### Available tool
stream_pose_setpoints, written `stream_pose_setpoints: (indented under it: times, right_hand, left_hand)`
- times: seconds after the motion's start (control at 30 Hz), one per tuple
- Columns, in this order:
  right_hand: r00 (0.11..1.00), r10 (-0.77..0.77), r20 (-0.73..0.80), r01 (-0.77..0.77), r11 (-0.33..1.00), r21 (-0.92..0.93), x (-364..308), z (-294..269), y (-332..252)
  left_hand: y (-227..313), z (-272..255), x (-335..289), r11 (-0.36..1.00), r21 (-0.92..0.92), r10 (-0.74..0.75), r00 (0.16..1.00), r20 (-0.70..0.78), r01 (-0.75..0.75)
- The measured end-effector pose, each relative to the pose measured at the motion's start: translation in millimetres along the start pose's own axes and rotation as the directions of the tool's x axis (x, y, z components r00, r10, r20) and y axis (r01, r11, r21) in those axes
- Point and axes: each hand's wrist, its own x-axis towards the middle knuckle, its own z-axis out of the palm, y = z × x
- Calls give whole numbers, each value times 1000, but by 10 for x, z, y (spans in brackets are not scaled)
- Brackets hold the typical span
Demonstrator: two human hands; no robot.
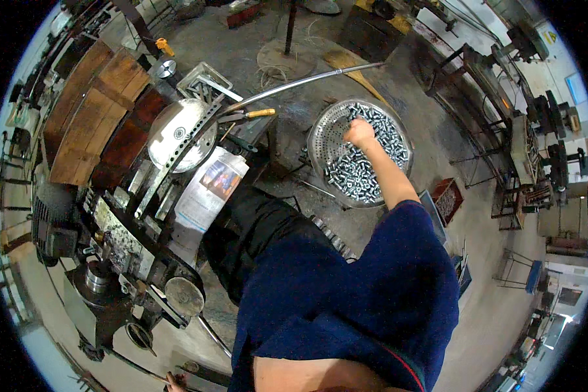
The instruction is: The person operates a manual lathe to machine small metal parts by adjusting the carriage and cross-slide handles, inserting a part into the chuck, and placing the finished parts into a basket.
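My right hand (pixel 359 133) reaches over a round perforated metal basin (pixel 321 138). Its fingers are curled closed, and whatever lies inside them is hidden. Many short, shiny cylindrical metal pieces (pixel 359 175) fill the right and near parts of the basin, below and around that hand. At the bottom edge, left of my body, only a small part of my left hand (pixel 174 383) shows. Its fingers appear wrapped at the end of a long dark rod (pixel 134 366) that comes from the machine (pixel 121 235).
On the machine's left side lie a folded newspaper (pixel 206 193), a domed metal lid (pixel 176 134) and a file with a yellow handle (pixel 260 114). A long metal bar (pixel 294 83) slants above the basin. A red box (pixel 447 201) sits right of it, and a wooden paddle-like piece (pixel 359 75) lies beyond.
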Motion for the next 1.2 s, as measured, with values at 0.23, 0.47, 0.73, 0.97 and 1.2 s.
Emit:
stream_pose_setpoints:
  times: [0.23, 0.47, 0.73, 0.97, 1.2]
  right_hand:
    - [977, -41, 207, 88, 971, -223, 381, -26, -17]
    - [978, -207, -38, 203, 975, -89, 2, -35, -269]
    - [598, -731, -328, 714, 301, 632, -926, -681, -1888]
    - [-197, -784, -589, 562, -582, 588, -2623, -2022, -3781]
    - [-178, -776, -605, 637, -560, 530, -2846, -2017, -3974]
  left_hand:
    - [-90, -140, -15, 1000, -24, -2, 999, 39, 3]
    - [-33, -108, -246, 945, -197, 264, 964, -12, -261]
    - [1709, 376, -1284, 832, 98, 545, 837, 40, -546]
    - [2694, 1710, -1789, 660, -715, 701, 535, 473, -232]
    - [2552, 1994, -1813, 359, -851, 753, 420, 507, 383]
